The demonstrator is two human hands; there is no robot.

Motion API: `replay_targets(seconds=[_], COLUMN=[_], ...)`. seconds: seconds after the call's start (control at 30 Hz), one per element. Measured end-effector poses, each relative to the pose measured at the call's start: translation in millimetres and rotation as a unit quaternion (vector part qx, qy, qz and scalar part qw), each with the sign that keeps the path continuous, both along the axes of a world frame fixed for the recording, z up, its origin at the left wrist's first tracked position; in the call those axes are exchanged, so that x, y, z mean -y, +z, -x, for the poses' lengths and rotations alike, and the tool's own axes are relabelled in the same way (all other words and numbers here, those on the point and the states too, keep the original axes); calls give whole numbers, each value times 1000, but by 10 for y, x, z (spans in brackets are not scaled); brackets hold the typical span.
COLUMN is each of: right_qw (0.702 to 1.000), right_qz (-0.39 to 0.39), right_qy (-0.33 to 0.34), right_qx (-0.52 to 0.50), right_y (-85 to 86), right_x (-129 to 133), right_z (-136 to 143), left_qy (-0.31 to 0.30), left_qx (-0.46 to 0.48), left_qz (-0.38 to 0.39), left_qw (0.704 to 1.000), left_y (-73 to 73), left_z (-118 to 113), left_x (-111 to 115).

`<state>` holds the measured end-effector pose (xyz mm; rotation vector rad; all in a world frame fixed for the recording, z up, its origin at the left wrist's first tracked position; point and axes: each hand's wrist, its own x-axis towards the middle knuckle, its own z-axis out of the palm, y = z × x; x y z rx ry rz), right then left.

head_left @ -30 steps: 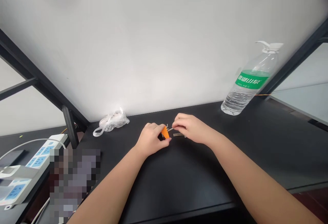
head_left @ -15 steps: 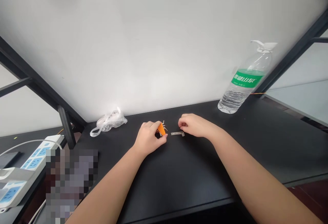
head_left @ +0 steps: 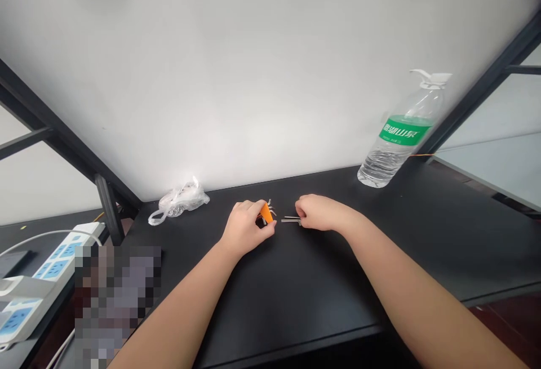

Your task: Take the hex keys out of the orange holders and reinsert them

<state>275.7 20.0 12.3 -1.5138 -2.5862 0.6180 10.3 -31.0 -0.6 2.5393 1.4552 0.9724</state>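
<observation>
My left hand point(head_left: 249, 226) is clamped on the orange holder point(head_left: 266, 213); my right hand's point(head_left: 313, 211) fingertips pinch a key point(head_left: 291, 217).

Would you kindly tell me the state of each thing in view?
Left hand: closed on the orange holder.
Orange holder: held, tilted.
Right hand: curled at the metal rods, grip unclear.
Metal rods: close together, bare.
Bottle: standing, capped.
Plastic bag: crumpled.
Power strip: partly occupied, power unclear.
</observation>
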Motion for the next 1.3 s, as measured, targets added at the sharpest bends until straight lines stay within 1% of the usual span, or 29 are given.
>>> replay_targets(seconds=[0.07,0.2,0.27,0.33,0.43,0.77,0.87,0.97,1.07,1.2,1.3], right_qw=[1000,990,983,981,980,981,980,977,974,962,960], right_qz=[0,35,18,-9,-27,-41,-63,-85,-60,13,50], right_qy=[1,44,58,63,66,64,59,66,69,36,14], right_qx=[-15,-130,-171,-185,-187,-179,-180,-186,-205,-272,-274], right_y=[56,232,298,329,332,348,333,303,274,265,251], right_x=[46,143,181,207,226,241,254,281,317,342,340], right_z=[38,115,155,190,218,198,225,300,393,452,461], left_qy=[3,11,12,12,10,5,-1,-19,-32,-12,-12], left_qx=[0,-2,0,3,5,-2,-15,-31,-45,-23,-10], left_qz=[-4,-4,-1,-2,-7,-9,-13,-18,-13,-13,-16], left_qw=[1000,1000,1000,1000,1000,1000,1000,999,998,1000,1000], left_y=[0,8,10,8,-3,-31,-19,16,54,62,41], left_z=[0,8,12,11,6,15,7,-31,-70,-67,-48], left_x=[-3,-6,-6,-6,-9,-28,-25,0,27,27,20])
